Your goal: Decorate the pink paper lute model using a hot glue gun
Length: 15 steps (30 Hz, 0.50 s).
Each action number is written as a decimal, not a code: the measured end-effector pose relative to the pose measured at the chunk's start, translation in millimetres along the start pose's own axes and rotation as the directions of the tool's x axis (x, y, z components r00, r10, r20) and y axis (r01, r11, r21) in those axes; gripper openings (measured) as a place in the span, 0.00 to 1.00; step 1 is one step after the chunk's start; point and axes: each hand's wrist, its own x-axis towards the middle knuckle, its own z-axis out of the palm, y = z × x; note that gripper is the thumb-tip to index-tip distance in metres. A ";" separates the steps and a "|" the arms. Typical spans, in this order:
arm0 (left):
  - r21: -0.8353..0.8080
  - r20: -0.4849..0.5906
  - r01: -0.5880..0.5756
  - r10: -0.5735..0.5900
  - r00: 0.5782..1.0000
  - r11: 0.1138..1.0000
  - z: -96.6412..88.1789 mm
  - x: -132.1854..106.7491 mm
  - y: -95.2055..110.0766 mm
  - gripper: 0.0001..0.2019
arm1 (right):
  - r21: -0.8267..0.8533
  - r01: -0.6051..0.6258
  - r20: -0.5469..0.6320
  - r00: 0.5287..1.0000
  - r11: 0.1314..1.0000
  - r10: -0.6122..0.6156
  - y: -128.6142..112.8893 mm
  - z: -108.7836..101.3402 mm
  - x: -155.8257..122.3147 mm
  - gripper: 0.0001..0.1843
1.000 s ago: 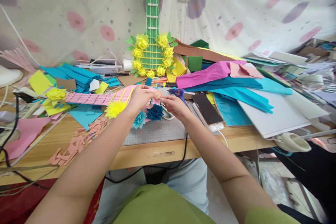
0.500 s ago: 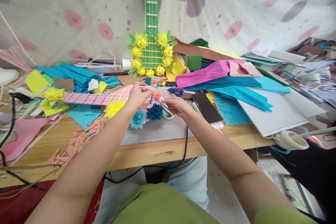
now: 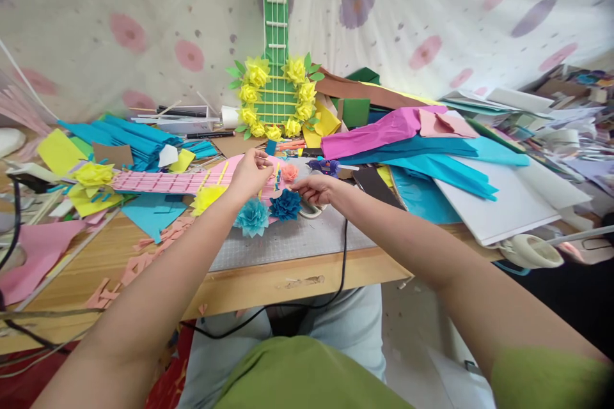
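Observation:
A pink paper guitar (image 3: 189, 182) lies across the grey cutting mat (image 3: 268, 252). On its body are a yellow paper flower (image 3: 208, 199), a light blue flower (image 3: 252, 216), a dark blue flower (image 3: 286, 205) and a small coral flower (image 3: 290, 172). My left hand (image 3: 251, 174) is over the guitar body, left of the coral flower, with fingers bent together; what they hold, if anything, is hidden. Just right of the flowers, my right hand (image 3: 314, 190) pinches with its fingertips beside the dark blue flower. Whatever lies in that pinch is too small to name.
Behind stands a green paper guitar (image 3: 277, 92) ringed with yellow flowers. A purple glue gun (image 3: 323, 167) and a dark phone (image 3: 378, 186) lie to the right, near crepe paper (image 3: 378, 131). Pink scraps (image 3: 139, 266) are at left. A black cable (image 3: 342, 262) crosses the table's front edge.
My left hand has moved slightly left, away from the coral flower, which now shows on the guitar body. My right hand has shifted a little left and down, its fingers more curled.

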 end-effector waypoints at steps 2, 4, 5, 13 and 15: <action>0.031 0.010 -0.015 0.015 1.000 0.999 -0.7 2.2 -2.0 0.14 | 0.062 -0.016 -0.021 1.000 0.998 0.017 -1.9 3.6 -2.6 0.11; 0.042 0.024 -0.026 0.025 0.999 0.999 -0.6 3.0 -2.1 0.14 | 0.082 -0.018 -0.045 0.999 0.996 0.022 -3.7 6.6 -5.3 0.10; 0.045 0.029 -0.030 0.029 0.999 0.999 -0.4 3.0 -1.6 0.14 | 0.085 -0.024 -0.053 0.998 0.996 0.029 -4.6 7.8 -6.3 0.10; 0.043 0.052 -0.031 0.028 0.998 0.999 -0.4 1.6 2.7 0.13 | 0.057 -0.005 -0.165 0.986 0.998 0.014 -9.1 11.8 -1.9 0.07; 0.052 0.051 -0.028 0.026 0.998 0.998 -1.1 2.2 1.1 0.14 | 0.058 -0.001 -0.171 0.985 0.998 0.011 -9.7 11.4 -0.1 0.07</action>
